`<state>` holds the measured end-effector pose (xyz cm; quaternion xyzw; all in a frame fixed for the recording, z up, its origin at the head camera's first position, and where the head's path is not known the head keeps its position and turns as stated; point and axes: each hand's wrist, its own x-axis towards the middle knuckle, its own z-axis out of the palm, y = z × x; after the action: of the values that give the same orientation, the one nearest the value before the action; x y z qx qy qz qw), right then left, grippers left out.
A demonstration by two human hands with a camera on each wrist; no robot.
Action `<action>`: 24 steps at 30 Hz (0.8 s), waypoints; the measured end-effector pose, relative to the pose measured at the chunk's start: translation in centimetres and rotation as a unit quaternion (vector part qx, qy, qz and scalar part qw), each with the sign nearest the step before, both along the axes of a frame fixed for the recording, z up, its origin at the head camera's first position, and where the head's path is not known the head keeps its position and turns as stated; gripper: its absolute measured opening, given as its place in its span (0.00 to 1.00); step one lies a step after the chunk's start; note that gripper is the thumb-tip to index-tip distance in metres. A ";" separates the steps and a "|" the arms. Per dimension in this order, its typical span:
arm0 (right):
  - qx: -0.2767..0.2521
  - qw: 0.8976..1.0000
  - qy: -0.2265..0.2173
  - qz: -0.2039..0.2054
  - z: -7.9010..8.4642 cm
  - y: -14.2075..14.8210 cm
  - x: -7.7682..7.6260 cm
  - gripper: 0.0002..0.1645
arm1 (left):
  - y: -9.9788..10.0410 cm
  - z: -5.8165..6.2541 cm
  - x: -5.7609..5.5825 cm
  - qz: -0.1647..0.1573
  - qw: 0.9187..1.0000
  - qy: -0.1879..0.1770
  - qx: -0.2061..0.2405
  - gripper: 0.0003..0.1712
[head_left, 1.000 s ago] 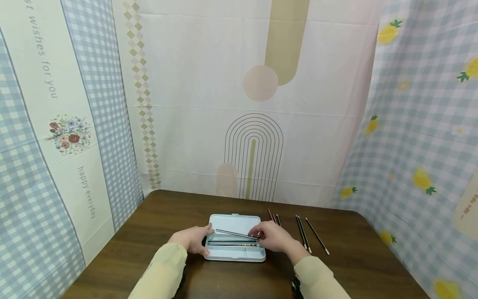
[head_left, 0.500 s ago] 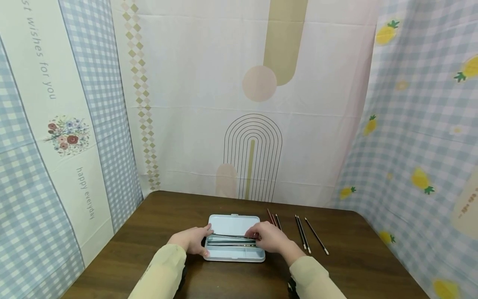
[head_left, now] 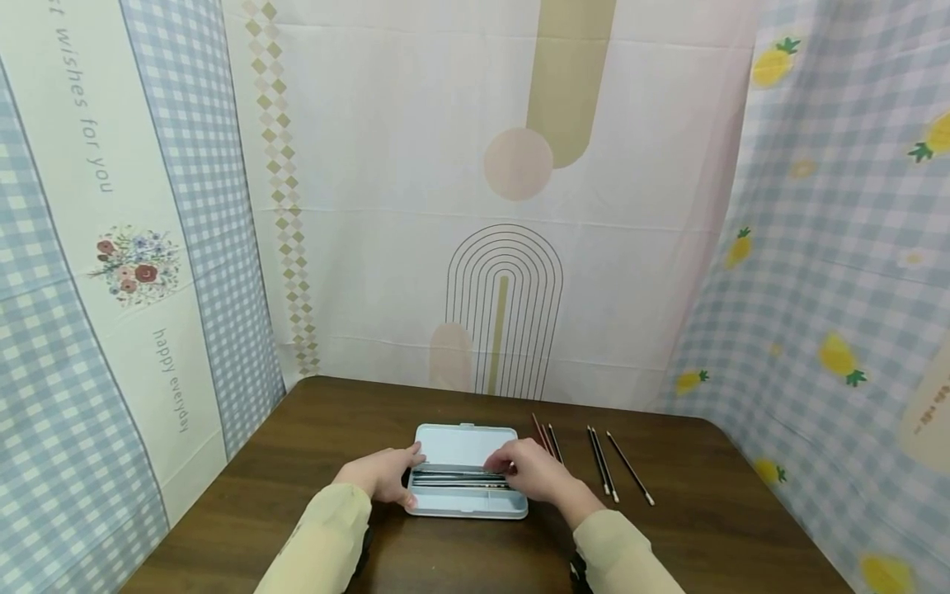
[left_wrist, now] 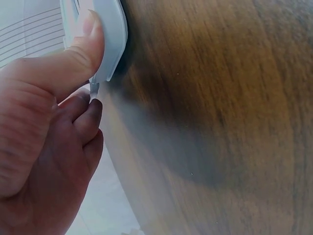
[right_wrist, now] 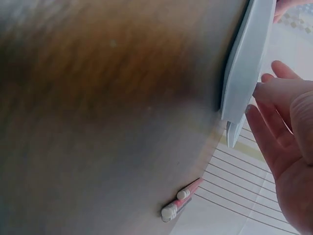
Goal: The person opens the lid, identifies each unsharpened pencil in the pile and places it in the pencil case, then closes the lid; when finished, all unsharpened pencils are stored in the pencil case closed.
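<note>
A pale blue pencil case (head_left: 466, 505) lies open on the brown table, its lid tilted back. Several dark pencils (head_left: 453, 485) lie lengthwise in its middle. My left hand (head_left: 382, 476) grips the left end of the case, thumb on the near side; the left wrist view shows that thumb (left_wrist: 90, 41) over the edge. My right hand (head_left: 538, 470) is over the right end of the case, its fingers pinching the end of a pencil at the back of the row. The right wrist view shows this hand beside the case wall (right_wrist: 244, 63), the fingertips partly hidden.
Right of the case, reddish and dark pencils (head_left: 544, 433) lie partly behind my right hand. Farther right, more dark pencils with white eraser ends (head_left: 603, 466) lie on the table (head_left: 705, 495). A patterned cloth (head_left: 371, 247) hangs behind the table.
My right hand has moved slightly left and down, lowering the slanted pencil from above the lid into the row in the case. The left hand keeps its grip.
</note>
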<state>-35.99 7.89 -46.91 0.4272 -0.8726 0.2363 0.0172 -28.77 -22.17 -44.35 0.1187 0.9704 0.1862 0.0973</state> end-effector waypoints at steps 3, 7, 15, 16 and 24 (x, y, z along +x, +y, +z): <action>-0.002 1.000 0.020 -0.004 0.0 0.0 0.0 0.18 | 0.1 0.1 0.0 -0.002 1.000 0.002 0.001 0.46; 0.000 0.999 0.038 -0.013 0.0 0.3 -0.1 0.17 | 0.1 0.1 0.0 0.002 1.000 0.003 0.002 0.46; -0.034 0.997 0.031 -0.067 0.1 1.9 -0.6 0.14 | 0.1 0.1 0.0 0.003 1.000 0.006 0.004 0.46; -0.041 0.995 0.022 -0.086 0.0 2.2 -0.7 0.13 | 0.1 0.0 0.0 0.003 1.000 0.006 0.005 0.46; -0.103 0.967 -0.049 -0.228 -0.3 5.2 -1.4 0.14 | 0.1 -0.1 -0.1 0.004 1.000 0.008 0.009 0.46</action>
<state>-37.36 13.06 -47.26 0.2008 -0.9176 0.3355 0.0721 -28.90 -22.06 -44.42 0.1170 0.9700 0.1945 0.0875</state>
